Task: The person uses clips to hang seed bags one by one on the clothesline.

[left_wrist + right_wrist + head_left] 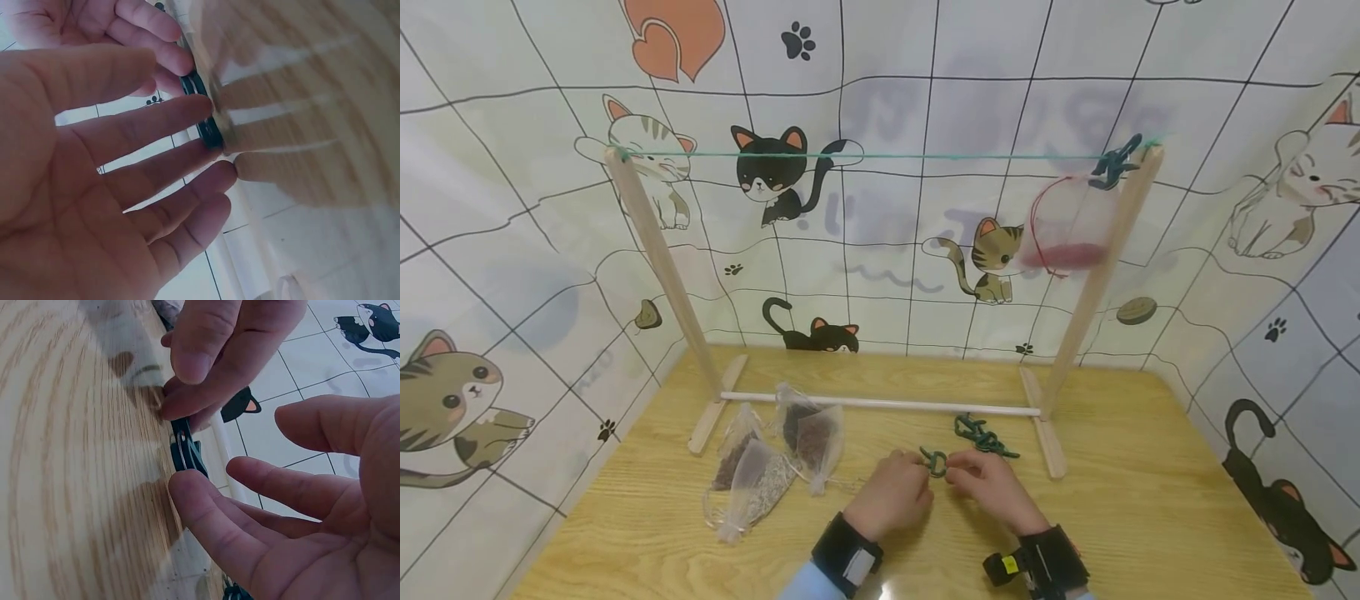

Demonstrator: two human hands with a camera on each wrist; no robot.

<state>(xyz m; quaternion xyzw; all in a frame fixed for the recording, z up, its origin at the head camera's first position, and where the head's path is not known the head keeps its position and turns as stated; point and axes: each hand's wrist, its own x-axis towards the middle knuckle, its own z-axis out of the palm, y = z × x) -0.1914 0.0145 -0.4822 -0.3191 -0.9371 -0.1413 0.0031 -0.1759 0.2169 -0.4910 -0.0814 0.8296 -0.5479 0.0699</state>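
There lay the green clip (179,455), flat on the wooden table (1135,492), right between the two hands and on the near side of the white bar (880,404). From my end of the feed it looked light, and its sheen suggested hard plastic, so I judged the body stiff, with any give only at a spring that I couldn't make out. Smooth sides, too: I reckoned a push from one side alone could send it skidding over the wood. Fragile? I doubted it. The best hold, to my eye, was a thumb-and-finger pinch across its sides, clear of the slim end that stuck out.

And the hands! The left hand (893,493) had its fingers spread and nearly straight, the first fingertips touching the clip, the thumb well away from it; no grip there. The right hand (996,489) was loose as well, thumb wide of the fingers, one fingertip at the clip's other end. Whether it was pressing, I couldn't tell, but nothing was curled round the clip on either side.

Just beyond the right hand sat a pile of green clips (985,437), and over to the left, near the bar, lay the sheer bags (766,483).
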